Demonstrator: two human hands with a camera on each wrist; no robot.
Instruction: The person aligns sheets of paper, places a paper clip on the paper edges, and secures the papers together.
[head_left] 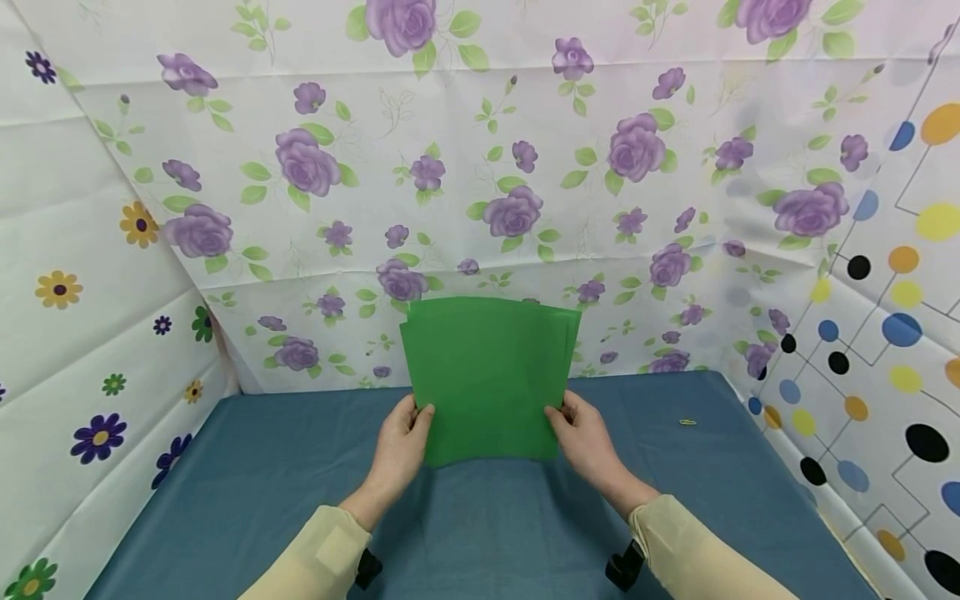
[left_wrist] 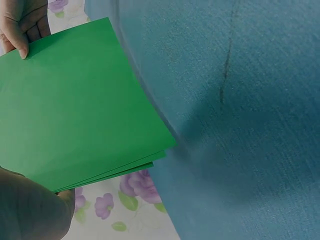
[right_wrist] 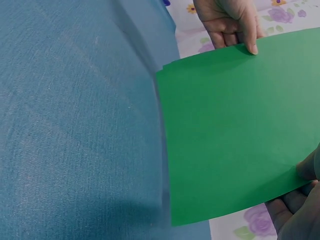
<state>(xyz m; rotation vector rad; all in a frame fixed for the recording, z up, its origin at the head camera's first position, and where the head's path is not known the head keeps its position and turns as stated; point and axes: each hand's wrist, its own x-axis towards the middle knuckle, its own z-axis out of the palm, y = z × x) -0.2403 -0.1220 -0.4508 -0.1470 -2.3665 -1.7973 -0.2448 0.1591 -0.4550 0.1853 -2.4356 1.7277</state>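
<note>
Several green paper sheets (head_left: pixel 491 379) are held upright in a loose stack above the table, their edges slightly out of line. My left hand (head_left: pixel 401 437) pinches the stack's left edge, thumb in front and fingers behind. On the opposite edge my right hand (head_left: pixel 588 433) grips it the same way. The left wrist view shows the fanned layers of the green sheets (left_wrist: pixel 85 110) at one corner. In the right wrist view the front green sheet (right_wrist: pixel 235 130) appears flat and plain, with a hand at each side.
A blue cloth (head_left: pixel 285 467) covers the table. One small yellow paper clip (head_left: pixel 687 422) lies on it to the right. Behind hangs a white sheet with purple roses (head_left: pixel 513 212); patterned cloths with flowers (head_left: pixel 97 437) and coloured dots (head_left: pixel 900 329) form the sides.
</note>
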